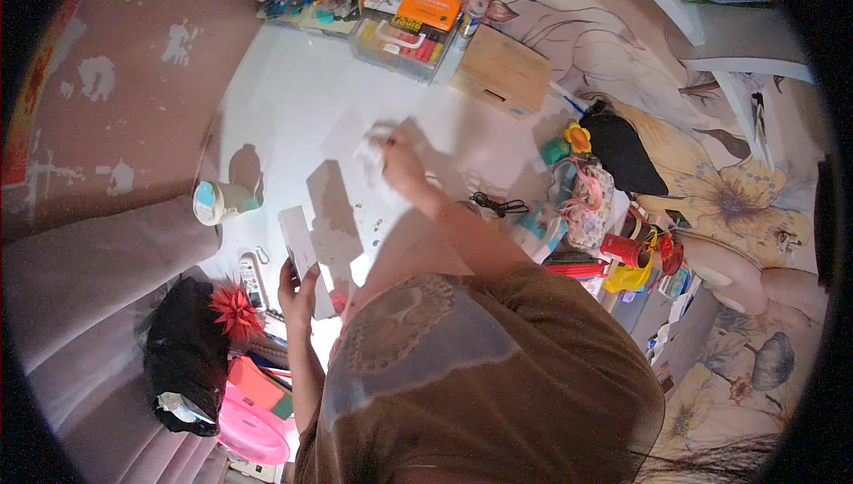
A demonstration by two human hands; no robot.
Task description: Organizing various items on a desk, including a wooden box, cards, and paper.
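A crumpled white tissue or cloth (pixel 368 153) lies under my right hand (pixel 402 163), whose fingers are bunched on it against the white tabletop (pixel 280 97). My left hand (pixel 300 294) grips a slim white box (pixel 298 237) near its lower end. The box is tilted, and its dark shadow falls on the tabletop to its right. Between the two hands, small dark spots or droplets (pixel 376 224) show on the white surface. The tips of my right fingers are partly blurred, so their exact hold on the tissue is hard to see.
A cream cup (pixel 216 203) and a remote control (pixel 252 279) are at the left. Along the back stand a pen holder (pixel 346 1), a clear plastic case (pixel 400 51) and a wooden box (pixel 503 71). A coiled black cable (pixel 498 205) and a patterned pouch (pixel 592 207) lie at the right.
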